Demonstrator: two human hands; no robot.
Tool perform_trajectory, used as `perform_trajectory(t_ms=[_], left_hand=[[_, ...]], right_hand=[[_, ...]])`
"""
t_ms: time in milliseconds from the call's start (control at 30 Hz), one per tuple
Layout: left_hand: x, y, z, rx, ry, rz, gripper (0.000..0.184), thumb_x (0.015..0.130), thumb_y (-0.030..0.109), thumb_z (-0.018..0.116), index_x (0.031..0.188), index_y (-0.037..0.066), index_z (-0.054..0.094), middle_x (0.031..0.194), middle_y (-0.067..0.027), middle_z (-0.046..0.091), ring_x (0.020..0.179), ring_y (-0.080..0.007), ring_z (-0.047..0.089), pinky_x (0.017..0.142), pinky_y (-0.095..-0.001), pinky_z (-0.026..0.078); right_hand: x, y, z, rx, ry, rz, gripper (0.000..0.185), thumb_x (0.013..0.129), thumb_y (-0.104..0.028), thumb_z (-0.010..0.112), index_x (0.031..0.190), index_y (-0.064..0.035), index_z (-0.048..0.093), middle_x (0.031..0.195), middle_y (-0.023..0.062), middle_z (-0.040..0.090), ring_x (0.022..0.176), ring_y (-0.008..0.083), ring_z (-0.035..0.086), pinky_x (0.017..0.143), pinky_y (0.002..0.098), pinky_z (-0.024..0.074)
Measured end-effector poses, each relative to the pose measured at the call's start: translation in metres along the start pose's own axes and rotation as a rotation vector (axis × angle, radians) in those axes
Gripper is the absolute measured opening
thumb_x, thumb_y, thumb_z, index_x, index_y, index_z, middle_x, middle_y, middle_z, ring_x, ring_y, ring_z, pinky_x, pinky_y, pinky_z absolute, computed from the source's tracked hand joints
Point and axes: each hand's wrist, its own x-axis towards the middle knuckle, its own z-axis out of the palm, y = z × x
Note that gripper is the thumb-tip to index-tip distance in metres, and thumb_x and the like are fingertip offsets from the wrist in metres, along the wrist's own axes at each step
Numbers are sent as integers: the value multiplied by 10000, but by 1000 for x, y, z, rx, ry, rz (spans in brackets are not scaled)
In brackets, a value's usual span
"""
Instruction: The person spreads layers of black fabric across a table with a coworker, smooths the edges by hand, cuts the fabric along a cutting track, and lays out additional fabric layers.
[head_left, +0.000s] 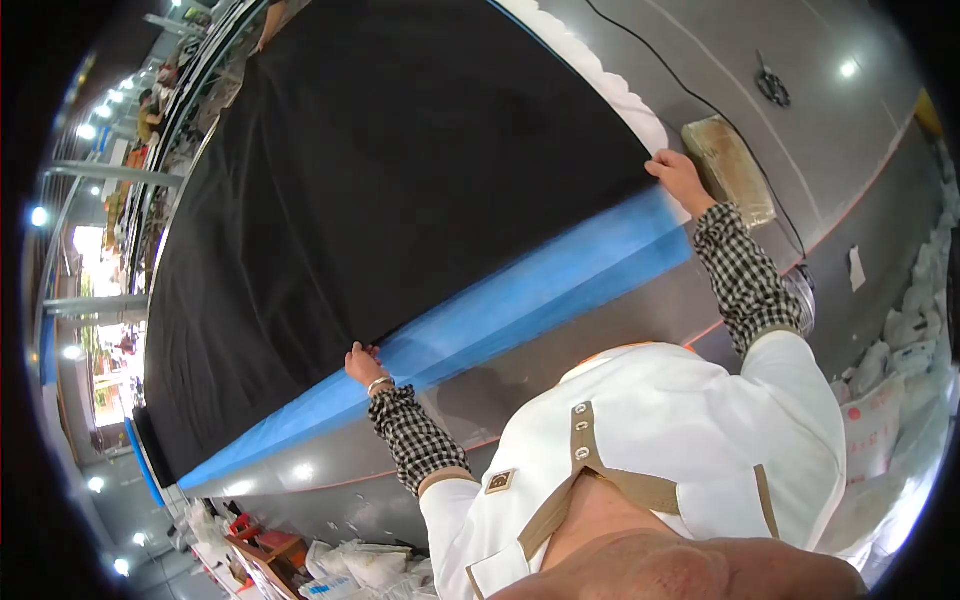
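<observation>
A wide sheet of black fabric point(400, 150) lies over layers of blue material point(530, 280), which show as a strip along its near edge. My left hand point(364, 366) pinches the near edge of the black fabric, and a bracelet circles that wrist. At the fabric's right corner, my right hand point(680, 178) is closed on the edge. Beside my right hand rests a tan block wrapped in clear film point(729, 172). Checked sleeve covers are on both my forearms. Some fingertips are hidden by the fabric.
Scissors point(771, 82) and a black cable point(690, 88) lie on the grey table point(840, 130). White scalloped material point(610, 85) borders the fabric's right edge. Another person's hand point(268, 28) is at the far edge. Plastic bags point(375, 568) lie below the table.
</observation>
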Motion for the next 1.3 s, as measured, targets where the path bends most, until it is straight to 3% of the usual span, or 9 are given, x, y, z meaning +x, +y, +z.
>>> perform_trajectory(t_ms=[200,300,400,667,867,1000,1100,1200,1300], left_hand=[[-10,4,4,-16,-5,20,185,940,183,582,812,55,547,682,-52,594,529,-156,580,410,-264,335],[-8,6,2,-24,-1,11,177,933,179,586,813,55,549,678,-53,593,526,-157,579,411,-264,336],[-6,7,3,-13,17,19,162,925,175,591,825,51,560,680,-58,598,525,-159,581,411,-263,336],[-12,9,7,-37,64,32,156,903,145,608,810,24,574,643,-63,584,492,-165,569,391,-273,317],[-4,-5,9,154,82,80,215,874,164,611,777,-12,535,639,-88,575,447,-172,514,399,-309,394],[-4,-12,9,408,239,191,216,841,155,626,851,-46,546,744,-147,602,589,-231,561,566,-376,491],[-17,-7,7,590,433,405,271,830,165,643,957,-60,559,901,-196,622,779,-291,597,740,-406,507],[-33,15,23,630,408,579,362,839,183,662,1092,-57,567,1051,-216,622,951,-343,597,869,-429,484],[-50,34,54,772,266,904,454,847,209,688,1219,-20,563,1153,-190,617,1083,-362,568,949,-463,442]], right_hand=[[1,-1,-3,6,-10,-6,275,844,-245,681,782,13,611,651,103,550,644,186,518,617,366,418],[3,-1,-5,-13,-42,-18,251,880,-213,665,759,-16,569,665,19,496,649,118,471,603,315,405],[2,2,-5,-1,-30,-18,279,848,-244,679,778,13,597,647,99,541,638,188,512,614,368,416],[2,10,-2,-114,-23,-38,281,851,-258,673,790,8,605,698,131,575,676,247,551,644,394,433],[-7,-1,-4,-303,66,-28,270,851,-265,670,800,-6,612,737,156,618,737,318,606,677,421,462],[-20,-14,-17,-324,108,9,272,844,-301,698,906,-43,636,768,152,625,760,324,619,691,438,471],[-28,-7,-53,-686,299,-264,396,815,-391,737,1063,-98,639,1027,109,641,987,312,603,832,440,451],[-44,-23,-80,-896,448,-32,675,760,-485,760,1283,-111,555,1283,133,557,1186,357,511,973,520,366],[-55,-37,-98,-884,232,266,992,692,-590,769,1478,-143,361,1464,168,417,1317,402,403,1043,595,261]])
